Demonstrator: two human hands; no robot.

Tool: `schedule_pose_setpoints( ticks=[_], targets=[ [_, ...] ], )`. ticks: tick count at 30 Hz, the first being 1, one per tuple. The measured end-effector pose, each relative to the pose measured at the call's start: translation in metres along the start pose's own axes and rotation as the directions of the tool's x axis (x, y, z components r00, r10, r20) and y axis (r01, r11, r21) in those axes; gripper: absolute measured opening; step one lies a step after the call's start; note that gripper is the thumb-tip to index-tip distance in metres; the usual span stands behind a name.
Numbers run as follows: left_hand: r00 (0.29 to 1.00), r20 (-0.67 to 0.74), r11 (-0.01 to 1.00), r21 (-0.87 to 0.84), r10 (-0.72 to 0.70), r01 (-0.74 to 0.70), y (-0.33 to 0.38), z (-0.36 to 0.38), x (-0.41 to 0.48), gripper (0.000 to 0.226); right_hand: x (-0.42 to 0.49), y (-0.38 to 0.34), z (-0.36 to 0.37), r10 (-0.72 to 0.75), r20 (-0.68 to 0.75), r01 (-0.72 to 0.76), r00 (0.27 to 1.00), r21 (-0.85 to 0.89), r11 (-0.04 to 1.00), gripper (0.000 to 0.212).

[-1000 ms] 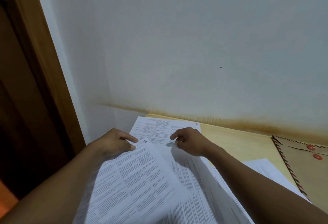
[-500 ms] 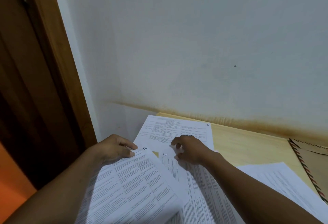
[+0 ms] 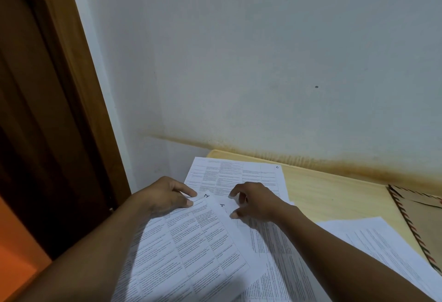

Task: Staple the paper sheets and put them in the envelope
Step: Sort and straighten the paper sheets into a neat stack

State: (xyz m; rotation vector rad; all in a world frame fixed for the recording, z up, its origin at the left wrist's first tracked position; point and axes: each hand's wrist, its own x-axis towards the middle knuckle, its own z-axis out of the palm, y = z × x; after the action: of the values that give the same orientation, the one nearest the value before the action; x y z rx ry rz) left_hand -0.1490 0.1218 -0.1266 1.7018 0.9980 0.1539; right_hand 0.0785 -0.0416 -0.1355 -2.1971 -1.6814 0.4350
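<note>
Near the far left corner of the pale wooden table (image 3: 334, 196), the left hand (image 3: 167, 196) pinches the top corner of a white printed paper sheet (image 3: 191, 254) between thumb and forefinger, holding it over a second printed sheet (image 3: 267, 254). Each of the two bears a handwritten mark at its corner. The right hand (image 3: 257, 203) sets curled fingertips on that second sheet, thumb and forefinger apart; whether it grips an edge I cannot tell. A third printed sheet (image 3: 239, 175) lies flat at the corner, overhanging the left edge. A fourth printed sheet (image 3: 382, 242) lies toward the right edge, near the brown paper envelope with a striped border (image 3: 421, 220).

The sheets lie fanned and askew, so a hasty gather would likely leave uneven edges and let a staple miss a page. A forearm brushing the overhanging sheet could send it off the table.
</note>
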Motion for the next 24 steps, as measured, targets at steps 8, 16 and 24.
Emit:
schedule_pose_setpoints(
  ticks=[8,16,24],
  targets=[
    [1.000,-0.007,1.000,-0.020,0.013,-0.013,0.007,0.001,-0.006,0.023,0.001,0.001,0.000,0.018,0.030,-0.019,0.999,0.033,0.999,0.052],
    [0.998,0.019,0.998,-0.039,0.055,-0.054,0.016,0.007,-0.008,0.024,0.006,-0.001,-0.005,-0.010,-0.005,0.010,1.000,-0.047,0.999,0.045],
    [0.989,-0.008,0.979,-0.141,0.148,-0.148,0.035,0.023,-0.004,0.026,0.011,0.010,-0.034,0.078,-0.045,-0.070,0.996,0.160,0.985,0.055]
  ],
)
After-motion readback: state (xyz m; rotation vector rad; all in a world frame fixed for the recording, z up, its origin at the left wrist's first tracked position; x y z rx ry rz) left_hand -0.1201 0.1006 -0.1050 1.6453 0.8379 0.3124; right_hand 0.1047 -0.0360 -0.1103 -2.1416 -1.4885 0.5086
